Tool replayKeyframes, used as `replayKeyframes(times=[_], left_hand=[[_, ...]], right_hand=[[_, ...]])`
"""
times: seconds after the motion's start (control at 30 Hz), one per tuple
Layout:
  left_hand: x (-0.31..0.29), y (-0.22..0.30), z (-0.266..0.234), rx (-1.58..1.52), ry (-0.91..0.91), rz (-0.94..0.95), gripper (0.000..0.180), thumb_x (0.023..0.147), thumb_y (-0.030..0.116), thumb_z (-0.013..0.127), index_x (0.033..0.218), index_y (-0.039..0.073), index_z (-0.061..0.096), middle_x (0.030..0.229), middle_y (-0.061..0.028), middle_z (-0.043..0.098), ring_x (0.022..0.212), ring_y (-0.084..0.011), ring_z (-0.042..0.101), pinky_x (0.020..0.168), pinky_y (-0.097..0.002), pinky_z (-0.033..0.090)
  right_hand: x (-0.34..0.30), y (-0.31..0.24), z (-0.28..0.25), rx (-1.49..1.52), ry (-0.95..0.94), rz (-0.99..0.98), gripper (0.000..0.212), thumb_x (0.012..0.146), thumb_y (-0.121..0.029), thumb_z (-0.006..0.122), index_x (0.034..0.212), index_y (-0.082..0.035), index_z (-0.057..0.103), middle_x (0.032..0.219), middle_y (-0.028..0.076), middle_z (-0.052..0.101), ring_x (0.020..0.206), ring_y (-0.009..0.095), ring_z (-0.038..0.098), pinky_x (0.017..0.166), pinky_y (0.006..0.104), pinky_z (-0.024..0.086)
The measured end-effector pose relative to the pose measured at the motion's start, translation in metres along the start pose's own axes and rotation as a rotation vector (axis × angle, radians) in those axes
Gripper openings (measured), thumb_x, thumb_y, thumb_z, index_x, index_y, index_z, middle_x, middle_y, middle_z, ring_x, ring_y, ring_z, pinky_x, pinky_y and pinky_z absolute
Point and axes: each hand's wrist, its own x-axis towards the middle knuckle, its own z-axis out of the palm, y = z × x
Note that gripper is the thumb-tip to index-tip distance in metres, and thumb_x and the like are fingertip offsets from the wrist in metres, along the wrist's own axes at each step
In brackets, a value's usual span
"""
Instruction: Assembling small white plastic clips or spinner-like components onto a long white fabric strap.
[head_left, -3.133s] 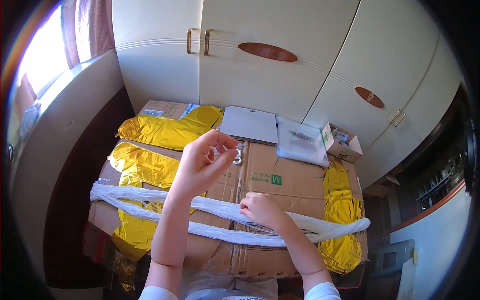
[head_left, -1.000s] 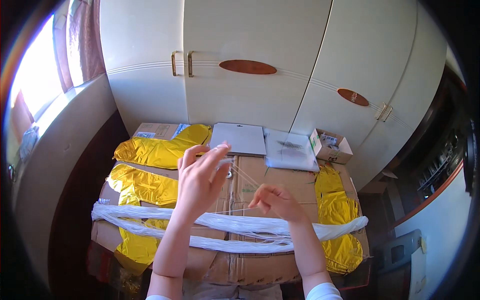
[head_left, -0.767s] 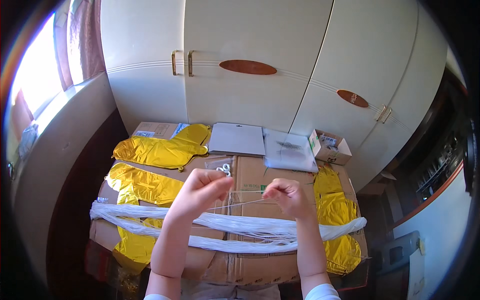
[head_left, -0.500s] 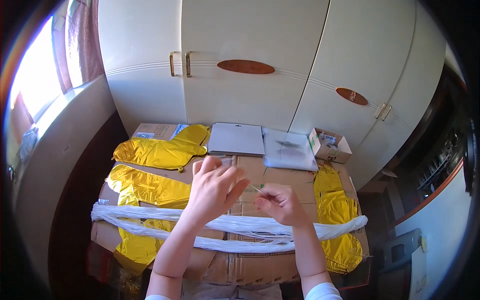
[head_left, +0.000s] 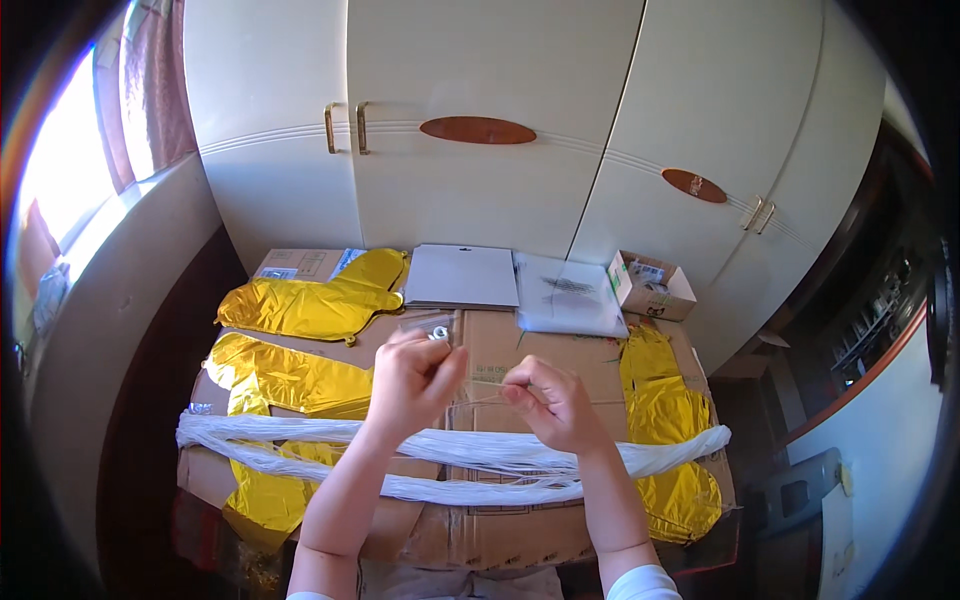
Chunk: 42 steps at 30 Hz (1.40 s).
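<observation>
My left hand (head_left: 415,385) and my right hand (head_left: 556,405) are raised above the middle of the cardboard-covered table. A thin pale string (head_left: 487,383) runs across the gap between them. The fingers of my right hand pinch it, and my left hand is closed around its other side. Below the hands, a long looped hank of white strings (head_left: 500,450) lies across the table, passing over gold foil balloons (head_left: 290,375) at the left and another gold foil balloon (head_left: 665,385) at the right. A small white roll (head_left: 440,333) shows just beyond my left hand.
Along the back lie a further gold foil balloon (head_left: 300,303), a stack of grey-white sheets (head_left: 462,276), a clear plastic packet (head_left: 570,298) and a small open carton (head_left: 665,295) holding small items. Behind the table stands a cream wardrobe (head_left: 480,200). A grey stool (head_left: 800,500) is at the right.
My left hand has closed from a looser, spread grip and moved slightly down. More of the string shows between the hands, and the small white roll has come into sight.
</observation>
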Motion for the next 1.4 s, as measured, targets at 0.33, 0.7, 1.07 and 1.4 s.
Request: replayKeyframes(times=[0.33, 0.7, 1.07, 1.4], left_hand=[[0.009, 0.011, 0.011, -0.068, 0.13, 0.183, 0.01, 0.076, 0.008, 0.057, 0.069, 0.003, 0.06, 0.067, 0.0003, 0.06, 0.069, -0.012, 0.05, 0.068, -0.0317, 0.038], [0.008, 0.013, 0.011, -0.303, 0.077, 0.001, 0.021, 0.078, 0.015, 0.058, 0.063, 0.0, 0.061, 0.066, -0.0007, 0.058, 0.069, -0.0134, 0.048, 0.069, -0.0293, 0.037], [0.011, 0.005, 0.013, -0.821, 0.004, -0.119, 0.021, 0.079, 0.02, 0.06, 0.073, 0.0, 0.065, 0.087, -0.0081, 0.061, 0.071, -0.0149, 0.05, 0.061, -0.0284, 0.04], [0.005, 0.006, 0.004, -0.875, -0.177, -0.192, 0.016, 0.083, 0.011, 0.054, 0.075, -0.001, 0.061, 0.073, -0.0047, 0.06, 0.077, -0.0135, 0.054, 0.069, -0.032, 0.042]], right_hand=[[0.0, 0.001, 0.001, -0.023, -0.02, 0.104, 0.013, 0.086, -0.014, 0.054, 0.084, -0.002, 0.055, 0.073, 0.011, 0.056, 0.064, 0.024, 0.055, 0.057, 0.0308, 0.042], [-0.001, 0.01, 0.014, -0.198, -0.08, 0.084, 0.013, 0.084, -0.015, 0.056, 0.079, -0.003, 0.055, 0.069, 0.012, 0.054, 0.064, 0.029, 0.053, 0.059, 0.0352, 0.042], [-0.001, 0.024, 0.016, -0.236, -0.105, -0.024, 0.011, 0.085, -0.014, 0.056, 0.081, -0.003, 0.056, 0.064, 0.009, 0.05, 0.057, 0.02, 0.05, 0.051, 0.0281, 0.039], [0.0, 0.018, 0.01, -0.03, -0.026, 0.092, 0.015, 0.089, -0.017, 0.052, 0.082, -0.004, 0.055, 0.059, 0.0, 0.049, 0.054, 0.006, 0.047, 0.048, 0.0222, 0.037]])
